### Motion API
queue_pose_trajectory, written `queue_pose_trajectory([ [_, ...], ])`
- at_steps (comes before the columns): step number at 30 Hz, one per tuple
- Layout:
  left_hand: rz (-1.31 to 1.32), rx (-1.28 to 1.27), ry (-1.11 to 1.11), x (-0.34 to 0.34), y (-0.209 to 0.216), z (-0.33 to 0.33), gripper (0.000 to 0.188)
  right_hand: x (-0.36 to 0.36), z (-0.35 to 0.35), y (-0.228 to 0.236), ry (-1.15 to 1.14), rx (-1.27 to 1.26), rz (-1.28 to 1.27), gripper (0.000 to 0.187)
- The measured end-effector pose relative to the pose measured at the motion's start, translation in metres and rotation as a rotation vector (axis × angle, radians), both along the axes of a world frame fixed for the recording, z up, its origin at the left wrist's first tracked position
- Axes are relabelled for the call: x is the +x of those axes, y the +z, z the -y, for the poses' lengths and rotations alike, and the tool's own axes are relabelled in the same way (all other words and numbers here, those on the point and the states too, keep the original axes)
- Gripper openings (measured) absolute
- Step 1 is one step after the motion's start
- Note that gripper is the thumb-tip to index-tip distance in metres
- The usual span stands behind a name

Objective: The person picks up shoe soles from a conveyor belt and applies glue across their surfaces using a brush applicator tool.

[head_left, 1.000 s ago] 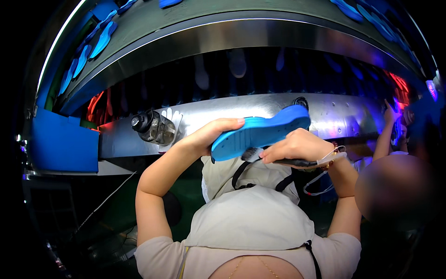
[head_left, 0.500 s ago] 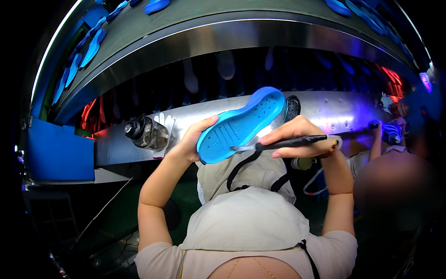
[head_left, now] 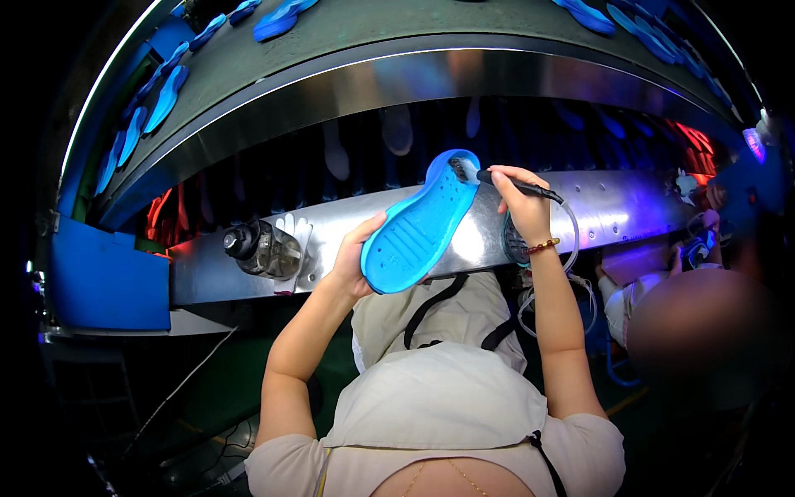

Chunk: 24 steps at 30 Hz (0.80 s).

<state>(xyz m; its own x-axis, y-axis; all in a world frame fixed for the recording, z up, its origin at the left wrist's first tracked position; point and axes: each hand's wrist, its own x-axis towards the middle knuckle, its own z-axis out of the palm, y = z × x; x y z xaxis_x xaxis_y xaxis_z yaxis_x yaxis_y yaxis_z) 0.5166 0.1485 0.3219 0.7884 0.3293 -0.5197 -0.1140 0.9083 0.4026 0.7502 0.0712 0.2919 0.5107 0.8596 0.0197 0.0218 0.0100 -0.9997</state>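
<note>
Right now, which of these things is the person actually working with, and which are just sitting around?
In use:
- blue shoe sole, held in the left hand
- black pen-like tool, held in the right hand, tip at the sole's top end

Just lying about:
- clear bottle on the metal ledge
- white glove beside it
- blue soles on the conveyor above

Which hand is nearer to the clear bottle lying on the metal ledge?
Left. The left hand grips the blue shoe sole just right of the bottle; the right hand, holding a black pen-like tool, is farther right, beyond the sole.
</note>
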Motion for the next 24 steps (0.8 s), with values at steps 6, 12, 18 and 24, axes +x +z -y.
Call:
queue_pose_trajectory([
  [6, -0.074, 0.091, 0.049, -0.005, -0.006, -0.001, 0.054, -0.063, 0.017, -0.005, -0.102, 0.259, 0.548, 0.012],
  [12, 0.04, 0.382, 0.215, -0.021, 0.043, -0.038, 0.057, -0.047, 0.059, 0.021, 0.358, 0.125, -0.428, 0.017],
  [18, 0.697, 0.534, 0.364, -0.025, 0.105, -0.163, 0.06, -0.031, 0.062, -0.006, 0.136, 0.178, -0.629, 0.017],
  [24, 0.244, 0.262, 1.121, 0.01, 0.092, -0.258, 0.052, -0.024, 0.078, -0.025, 0.065, 0.14, -0.601, 0.017],
])
